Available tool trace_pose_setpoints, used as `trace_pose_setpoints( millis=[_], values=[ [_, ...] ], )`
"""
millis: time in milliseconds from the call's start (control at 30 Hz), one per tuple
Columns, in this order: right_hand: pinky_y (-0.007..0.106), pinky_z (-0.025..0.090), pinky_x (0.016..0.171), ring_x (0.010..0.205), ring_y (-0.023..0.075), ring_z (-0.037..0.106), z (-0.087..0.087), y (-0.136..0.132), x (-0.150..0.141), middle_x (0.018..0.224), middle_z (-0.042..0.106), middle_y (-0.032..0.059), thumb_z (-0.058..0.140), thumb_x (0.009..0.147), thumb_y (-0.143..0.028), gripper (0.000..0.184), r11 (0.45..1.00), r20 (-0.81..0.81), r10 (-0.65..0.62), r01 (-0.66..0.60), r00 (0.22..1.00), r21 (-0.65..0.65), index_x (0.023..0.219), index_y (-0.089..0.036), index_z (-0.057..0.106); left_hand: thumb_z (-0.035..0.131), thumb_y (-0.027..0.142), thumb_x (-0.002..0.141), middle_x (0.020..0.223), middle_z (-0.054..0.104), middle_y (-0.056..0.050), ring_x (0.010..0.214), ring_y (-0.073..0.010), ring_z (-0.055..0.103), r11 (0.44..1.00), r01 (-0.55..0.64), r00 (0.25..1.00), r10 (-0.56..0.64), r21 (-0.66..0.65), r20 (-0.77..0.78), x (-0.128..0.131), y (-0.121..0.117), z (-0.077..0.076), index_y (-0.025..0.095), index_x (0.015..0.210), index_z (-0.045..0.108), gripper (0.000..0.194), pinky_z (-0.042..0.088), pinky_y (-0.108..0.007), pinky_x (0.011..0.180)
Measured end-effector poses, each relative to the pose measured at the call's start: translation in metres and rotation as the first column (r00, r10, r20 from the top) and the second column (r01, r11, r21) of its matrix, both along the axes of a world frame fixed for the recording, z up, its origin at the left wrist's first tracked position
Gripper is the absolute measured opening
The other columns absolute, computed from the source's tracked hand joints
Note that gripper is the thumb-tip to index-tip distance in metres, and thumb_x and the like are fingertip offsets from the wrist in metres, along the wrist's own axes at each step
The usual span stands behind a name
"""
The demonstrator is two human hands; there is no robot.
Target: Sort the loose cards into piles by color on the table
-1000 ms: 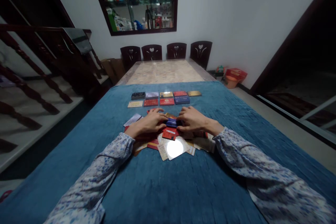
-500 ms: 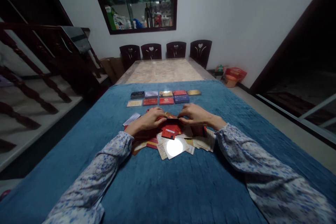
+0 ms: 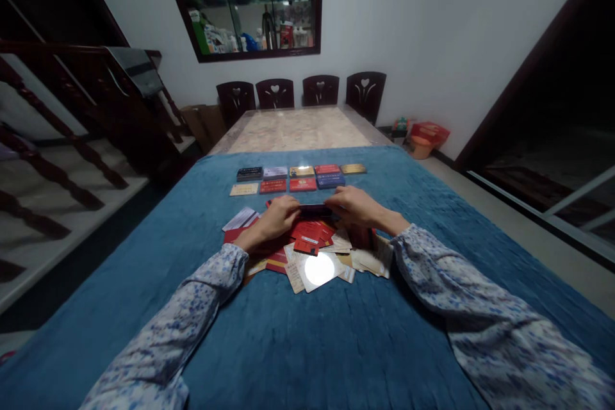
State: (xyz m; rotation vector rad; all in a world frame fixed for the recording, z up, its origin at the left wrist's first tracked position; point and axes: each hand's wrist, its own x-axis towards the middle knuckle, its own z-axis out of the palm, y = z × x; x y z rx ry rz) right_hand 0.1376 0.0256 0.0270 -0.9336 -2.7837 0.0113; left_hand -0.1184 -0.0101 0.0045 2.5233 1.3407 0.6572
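Observation:
Between my two hands a dark card [image 3: 313, 209], perhaps a small stack, is held by its short ends just above a loose pile. My left hand [image 3: 278, 216] pinches its left end, and my right hand [image 3: 358, 207] grips the right end. Under them lies a spread of red cards [image 3: 307, 230] and cream cards [image 3: 372, 259]; one pale card [image 3: 321, 270] in front shines with glare. Beyond my fingers, sorted stacks stand in two rows: a black stack [image 3: 250, 173], a red stack [image 3: 302, 184], a blue stack [image 3: 330, 180] and several others. The held card's face is hidden.
A blue cloth [image 3: 307, 346] covers the near part of the table, with the bare marble-patterned top [image 3: 302, 128] beyond. Several dark chairs [image 3: 321, 90] line the far end. A stair railing [image 3: 52, 122] runs along the left, and a red bag [image 3: 429, 133] sits on the floor at right.
Both hands have lifted slightly and moved away from me with the dark card, which now sits higher over the pile. More of the red cards beneath shows.

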Motion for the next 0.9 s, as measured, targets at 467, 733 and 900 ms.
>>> trace_pose_setpoints(
  millis=[467, 733, 900],
  values=[
    [0.033, 0.04, 0.079, 0.098, 0.0219, 0.061, -0.023, 0.011, -0.001, 0.104, 0.075, 0.0113, 0.054, 0.098, -0.018, 0.029, 0.995, -0.079, -0.038, 0.045, 0.996, 0.089, 0.121, -0.02, 0.071, 0.058, 0.006, 0.086, 0.123, 0.073, -0.01, 0.111, -0.0251, 0.068, 0.986, -0.129, 0.988, 0.118, 0.106, 0.1, 0.015, 0.002, -0.015, 0.018, 0.13, 0.064, 0.047, 0.051, -0.042, 0.102],
    [0.035, 0.042, 0.084, 0.107, 0.0263, 0.063, -0.026, 0.004, -0.008, 0.118, 0.073, 0.0133, 0.063, 0.092, -0.016, 0.042, 0.982, -0.07, -0.168, 0.173, 0.983, 0.072, 0.134, -0.019, 0.058, 0.054, 0.004, 0.086, 0.111, 0.076, -0.011, 0.103, -0.0274, 0.068, 0.974, -0.169, 0.985, 0.173, 0.153, -0.017, 0.02, 0.0, -0.016, 0.02, 0.134, 0.062, 0.052, 0.047, -0.045, 0.096],
    [0.035, 0.042, 0.086, 0.107, 0.0265, 0.067, -0.023, -0.001, -0.011, 0.12, 0.074, 0.0137, 0.064, 0.091, -0.019, 0.044, 0.974, -0.054, -0.22, 0.223, 0.974, 0.048, 0.134, -0.019, 0.053, 0.053, 0.006, 0.087, 0.113, 0.075, -0.012, 0.105, -0.0294, 0.067, 0.974, -0.185, 0.978, 0.196, 0.129, -0.074, 0.023, -0.003, -0.013, 0.02, 0.139, 0.058, 0.055, 0.044, -0.047, 0.095]
  ],
)
